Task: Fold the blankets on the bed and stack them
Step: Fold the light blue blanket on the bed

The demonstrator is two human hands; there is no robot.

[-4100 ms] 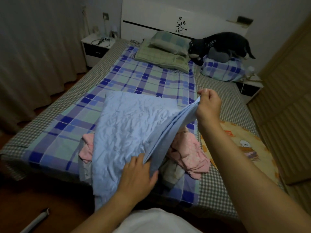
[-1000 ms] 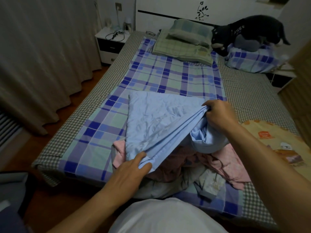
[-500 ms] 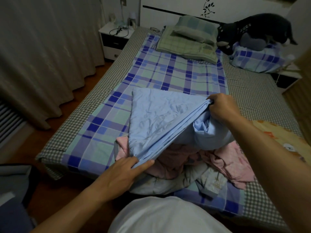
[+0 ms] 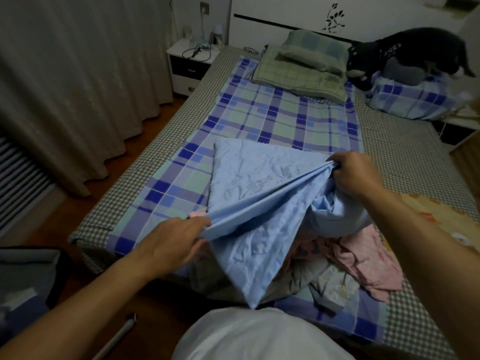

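Beyond both hands, open plaid bedspread (image 4: 280, 120) is left bare up to the pillows (image 4: 309, 61). Between the hands, the light blue blanket (image 4: 259, 188) is stretched, one corner hanging at the near bed edge. Its bunched edge is gripped by the left hand (image 4: 171, 242) and the right hand (image 4: 355, 175); a pink blanket (image 4: 363, 258) lies beneath.

My feed is dim and slightly murky, with a flat bluish cast and no hard shadows or glare. The white headboard (image 4: 285, 11) is the brightest patch. Wide-angle distortion bows the curtain (image 4: 78, 87) at the left edge. The corners darken, and fine detail is soft.
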